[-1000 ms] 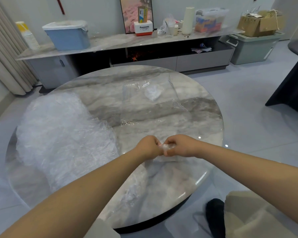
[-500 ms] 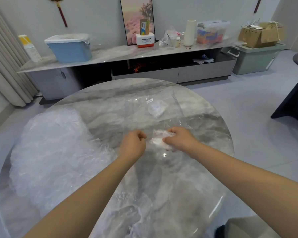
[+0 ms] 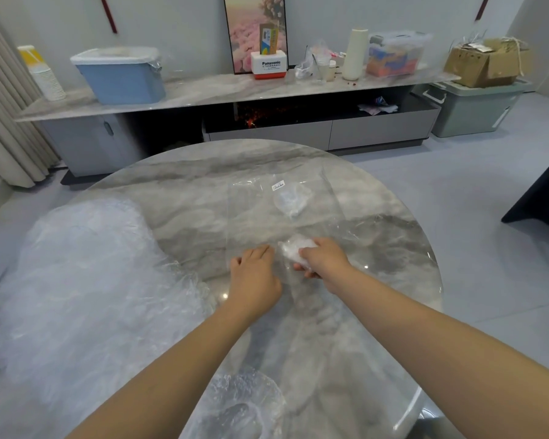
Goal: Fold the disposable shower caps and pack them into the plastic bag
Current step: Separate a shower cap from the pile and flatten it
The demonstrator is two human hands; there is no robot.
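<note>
The worktop (image 3: 178, 198) is a round slab of grey-veined marble, glossy enough to throw small highlights. A big heap of loose caps (image 3: 86, 280) covers its left side, and one more crumpled cap (image 3: 235, 403) lies at the near edge between the forearms. A clear bag (image 3: 260, 210) lies flat past the hands, with a small white label and one folded cap (image 3: 292, 201) already inside it.

The right hand (image 3: 322, 259) is closed around a folded wad (image 3: 293, 248) of cap at the bag's near edge; whether the wad is past the opening cannot be told. The left hand (image 3: 254, 274) rests just beside it, fingers loosely curled against the bag's near edge; whether it pinches the film is not clear.

Beyond the worktop runs a long low cabinet (image 3: 222, 90) with a marble top. It carries a blue bin (image 3: 121, 76), a stack of paper cups (image 3: 45, 74), a Panasonic box (image 3: 269, 66) before a framed flower picture (image 3: 255, 23), a white roll (image 3: 355, 53) and a clear storage box (image 3: 396, 55). At its right end a cardboard box (image 3: 485, 63) sits on a pale green tub (image 3: 473, 107). Curtains (image 3: 4, 122) hang at the left, and the floor (image 3: 457, 191) is pale grey tile.
</note>
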